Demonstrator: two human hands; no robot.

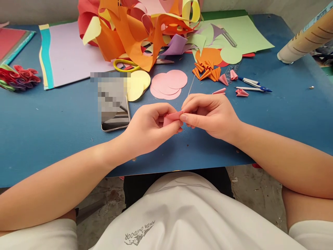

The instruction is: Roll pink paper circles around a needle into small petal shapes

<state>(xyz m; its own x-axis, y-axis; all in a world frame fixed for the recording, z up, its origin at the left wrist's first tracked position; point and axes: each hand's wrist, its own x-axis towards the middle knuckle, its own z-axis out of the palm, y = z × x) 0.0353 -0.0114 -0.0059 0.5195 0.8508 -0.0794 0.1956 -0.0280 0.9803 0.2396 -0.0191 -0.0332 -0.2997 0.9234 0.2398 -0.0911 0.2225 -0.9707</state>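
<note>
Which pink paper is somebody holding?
The curled piece gripped by the left hand and right hand; the pink circles and pink cones lie on the table.

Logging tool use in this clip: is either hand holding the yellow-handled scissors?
No: the scissors lie partly under orange paper, while the left hand and right hand both pinch a piece of pink paper.

left grip (pixel 148 126): curled, pinching | right grip (pixel 217 116): pinching | forearms (pixel 65 177): angled inward

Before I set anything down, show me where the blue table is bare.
Mostly bare: leftward, between the lilac sheet and left forearm; rightward, between the tan tube and right forearm. Crowded: the far middle, with paper scraps, orange cones and pink circles.
</note>
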